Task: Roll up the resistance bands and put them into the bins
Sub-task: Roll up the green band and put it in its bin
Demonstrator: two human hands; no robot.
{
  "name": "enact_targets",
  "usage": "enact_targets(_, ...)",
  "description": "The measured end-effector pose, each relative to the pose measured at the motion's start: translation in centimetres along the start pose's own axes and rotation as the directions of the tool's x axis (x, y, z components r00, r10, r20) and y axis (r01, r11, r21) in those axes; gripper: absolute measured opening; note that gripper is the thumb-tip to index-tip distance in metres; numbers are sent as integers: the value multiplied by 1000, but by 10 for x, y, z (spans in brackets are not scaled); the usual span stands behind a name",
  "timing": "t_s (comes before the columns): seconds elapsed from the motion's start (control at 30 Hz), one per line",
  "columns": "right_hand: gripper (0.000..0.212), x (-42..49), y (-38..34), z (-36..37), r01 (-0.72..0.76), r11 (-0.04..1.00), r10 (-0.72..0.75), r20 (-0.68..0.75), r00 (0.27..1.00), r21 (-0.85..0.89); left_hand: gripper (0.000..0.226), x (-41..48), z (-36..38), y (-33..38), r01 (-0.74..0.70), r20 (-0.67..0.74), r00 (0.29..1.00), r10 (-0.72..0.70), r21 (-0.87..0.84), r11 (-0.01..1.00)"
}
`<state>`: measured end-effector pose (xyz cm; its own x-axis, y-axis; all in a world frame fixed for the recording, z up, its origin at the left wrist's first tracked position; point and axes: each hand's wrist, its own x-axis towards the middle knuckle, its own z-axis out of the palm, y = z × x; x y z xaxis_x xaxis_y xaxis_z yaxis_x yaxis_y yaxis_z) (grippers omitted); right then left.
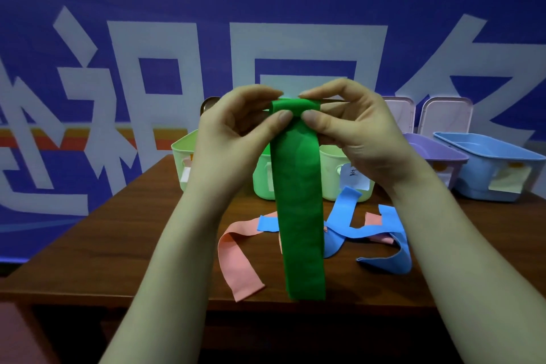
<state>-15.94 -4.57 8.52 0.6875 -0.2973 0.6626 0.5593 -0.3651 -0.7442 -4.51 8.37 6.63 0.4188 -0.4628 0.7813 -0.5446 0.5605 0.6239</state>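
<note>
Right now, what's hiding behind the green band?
Behind the green resistance band peek a green bin, a pale bin, and pink and blue bands. Their middles are covered.

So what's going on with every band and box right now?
green band: pinched at its top by both hands, only just starting to roll, rest hanging down
left hand: grip shut on green band
right hand: grip shut on green band
pink band: loose on table, unrolled
blue band: loose, unrolled
blue bin: open
purple bin: open
</note>
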Motion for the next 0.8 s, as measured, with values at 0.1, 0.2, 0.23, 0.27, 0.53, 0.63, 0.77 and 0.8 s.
enact_targets(0.1, 17, -1, -1, 1, 21, 999, -21, -3, 1000, -37, 18, -1, 0, -1, 126, 5, 992, -126, -83, 989)
enact_targets(0.2, 19, -3, -4, 1, 33, 996, -33, 5, 999, -78, 28, -2, 0, -1, 240, 74, 969, -237, -27, 970)
enact_targets(0.23, 20, -4, -4, 1, 36, 995, -36, 4, 999, -98, 34, -2, 2, 0, 274, 79, 959, -272, -22, 961)
enact_targets(0.27, 21, -4, -5, 1, 40, 992, -39, 7, 999, -121, 37, -2, 2, 1, 300, 74, 952, -298, -20, 954)
enact_targets(0.53, 32, -6, 3, 3, 150, 956, -148, 29, 989, -251, 33, -2, 6, 2, 347, 5, 938, -347, -26, 937)
enact_targets(0.63, 32, -7, 4, 2, 157, 959, -152, 40, 988, -237, 30, -3, 4, 0, 328, 5, 945, -328, -31, 944)
enact_targets(0.77, 30, -9, 8, 3, 92, 981, -84, 54, 995, -171, 23, -4, 5, 0, 317, -1, 947, -320, -119, 941)
enact_targets(0.8, 36, -8, 8, 3, 46, 990, -38, 62, 997, -136, 22, -4, 5, 0, 314, 2, 949, -317, -140, 939)
